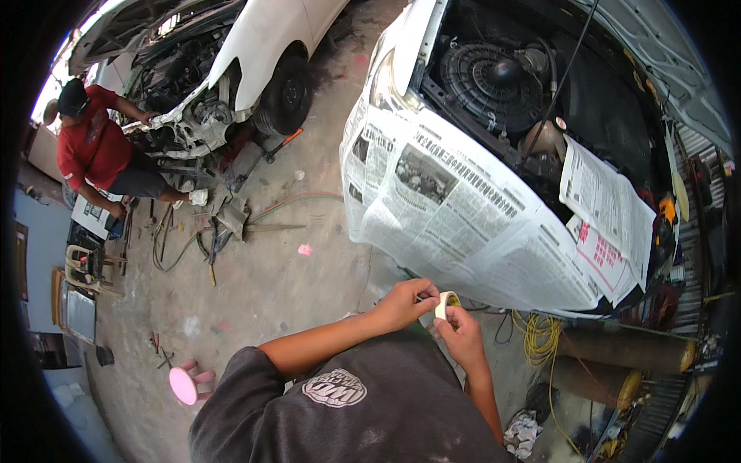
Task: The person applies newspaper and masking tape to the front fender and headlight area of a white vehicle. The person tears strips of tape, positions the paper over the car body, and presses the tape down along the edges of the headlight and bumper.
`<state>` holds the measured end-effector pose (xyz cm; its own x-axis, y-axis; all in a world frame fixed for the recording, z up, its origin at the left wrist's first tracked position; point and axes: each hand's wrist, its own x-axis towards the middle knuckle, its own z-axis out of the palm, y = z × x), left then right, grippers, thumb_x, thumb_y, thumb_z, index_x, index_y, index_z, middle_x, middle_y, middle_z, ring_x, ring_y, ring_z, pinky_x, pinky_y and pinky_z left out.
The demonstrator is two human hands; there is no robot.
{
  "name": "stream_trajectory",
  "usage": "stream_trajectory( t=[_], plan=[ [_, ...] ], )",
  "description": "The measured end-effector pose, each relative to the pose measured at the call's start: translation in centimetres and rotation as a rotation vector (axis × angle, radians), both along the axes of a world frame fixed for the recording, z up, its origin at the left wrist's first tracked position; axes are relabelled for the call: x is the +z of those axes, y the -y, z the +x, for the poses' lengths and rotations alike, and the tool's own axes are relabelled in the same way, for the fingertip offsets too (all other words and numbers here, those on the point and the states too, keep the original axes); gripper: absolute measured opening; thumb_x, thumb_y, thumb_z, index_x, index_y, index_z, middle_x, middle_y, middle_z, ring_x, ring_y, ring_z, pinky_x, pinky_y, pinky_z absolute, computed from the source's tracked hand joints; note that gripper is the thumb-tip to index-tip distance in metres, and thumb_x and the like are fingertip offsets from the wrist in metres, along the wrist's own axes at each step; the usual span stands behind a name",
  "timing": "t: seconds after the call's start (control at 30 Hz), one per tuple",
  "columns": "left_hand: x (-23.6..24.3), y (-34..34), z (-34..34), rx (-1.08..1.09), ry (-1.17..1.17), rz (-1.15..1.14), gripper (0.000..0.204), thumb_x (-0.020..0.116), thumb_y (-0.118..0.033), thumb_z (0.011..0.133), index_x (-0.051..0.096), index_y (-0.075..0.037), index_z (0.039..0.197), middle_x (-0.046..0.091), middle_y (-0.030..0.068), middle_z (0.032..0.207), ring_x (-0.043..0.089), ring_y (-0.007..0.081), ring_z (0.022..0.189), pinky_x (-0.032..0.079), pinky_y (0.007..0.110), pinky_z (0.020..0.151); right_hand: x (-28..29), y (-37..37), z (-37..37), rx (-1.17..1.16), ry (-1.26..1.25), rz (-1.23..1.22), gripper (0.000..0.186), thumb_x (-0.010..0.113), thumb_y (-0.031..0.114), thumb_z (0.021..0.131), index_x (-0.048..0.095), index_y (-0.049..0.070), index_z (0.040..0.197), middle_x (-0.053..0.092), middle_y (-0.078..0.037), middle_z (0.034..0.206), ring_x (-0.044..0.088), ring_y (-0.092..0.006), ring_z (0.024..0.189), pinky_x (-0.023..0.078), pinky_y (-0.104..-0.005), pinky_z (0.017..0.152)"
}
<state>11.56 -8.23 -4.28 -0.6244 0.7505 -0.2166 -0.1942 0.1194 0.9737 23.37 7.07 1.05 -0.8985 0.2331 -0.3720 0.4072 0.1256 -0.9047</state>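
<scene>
A roll of pale masking tape (444, 306) is held in front of my chest, close to the front of a car. My right hand (463, 337) grips the roll from below, thumb and fingers closed round its side. At the roll's left edge, the fingers of my left hand (407, 303) are pinched together against the tape; its loose end is too small to make out. Just beyond my hands, printed newspaper sheets (463, 208) cover the car's front end. Another folded newspaper (606, 201) drapes over the edge of the open engine bay (502, 81).
A co-worker in a red shirt (100, 143) bends beside a white car (266, 38) with its front stripped. Tools and a hose (289, 202) lie on the concrete floor. A pink stool (185, 383) stands at lower left; yellow cable (538, 336) and gas cylinders (629, 347) lie at right.
</scene>
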Motion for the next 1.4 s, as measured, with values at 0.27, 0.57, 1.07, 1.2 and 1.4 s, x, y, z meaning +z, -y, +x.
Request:
stream_trajectory(
  t=[0.27,0.57,1.07,1.2,1.4],
  plan=[
    [1.7,7.8,6.0,0.019,-0.122,0.023,0.015,0.07,-0.003,0.093,0.067,0.003,0.107,0.068,0.0055,0.096,0.064,0.0115,0.091,0.053,0.026,0.078,0.2,7.0,5.2,0.073,0.008,0.055,0.03,0.063,0.016,0.095,0.061,0.0,0.12,0.069,-0.013,0.085,0.067,-0.0242,0.075,0.052,-0.0356,0.069],
    [1.3,11.7,7.2,-0.077,0.069,-0.052,0.011,0.07,-0.004,0.092,0.067,0.004,0.101,0.068,0.0049,0.088,0.065,0.0112,0.078,0.053,0.026,0.071,1.1,9.3,8.8,0.294,-0.14,0.324,0.038,0.06,0.016,0.094,0.053,0.001,0.128,0.066,-0.027,0.105,0.062,-0.0457,0.103,0.048,-0.0501,0.086],
    [6.1,4.4,7.4,-0.344,-0.154,-0.171,0.008,0.065,-0.005,0.094,0.067,0.002,0.094,0.065,0.0038,0.086,0.062,0.009,0.072,0.054,0.024,0.061,1.7,4.9,12.7,0.087,-0.427,0.601,0.028,0.058,0.016,0.093,0.061,0.001,0.117,0.067,-0.023,0.09,0.063,-0.0438,0.098,0.046,-0.0531,0.09],
    [6.4,3.3,7.9,-0.443,-0.394,-0.188,0.01,0.065,-0.01,0.095,0.067,-0.001,0.094,0.063,0.0025,0.087,0.061,0.0081,0.072,0.052,0.024,0.06,3.7,3.5,13.9,0.073,-0.041,0.437,0.025,0.057,0.017,0.092,0.06,-0.002,0.108,0.065,-0.026,0.094,0.061,-0.0468,0.095,0.047,-0.0531,0.083],
    [6.5,0.9,10.7,-0.044,-0.376,0.122,0.011,0.073,-0.004,0.088,0.066,-0.001,0.096,0.063,0.0075,0.093,0.062,0.0143,0.084,0.052,0.028,0.065,2.2,4.8,13.9,-0.195,-0.297,0.409,0.023,0.056,0.019,0.094,0.057,-0.003,0.101,0.065,-0.028,0.097,0.061,-0.0484,0.098,0.048,-0.0543,0.08]
  ],
)
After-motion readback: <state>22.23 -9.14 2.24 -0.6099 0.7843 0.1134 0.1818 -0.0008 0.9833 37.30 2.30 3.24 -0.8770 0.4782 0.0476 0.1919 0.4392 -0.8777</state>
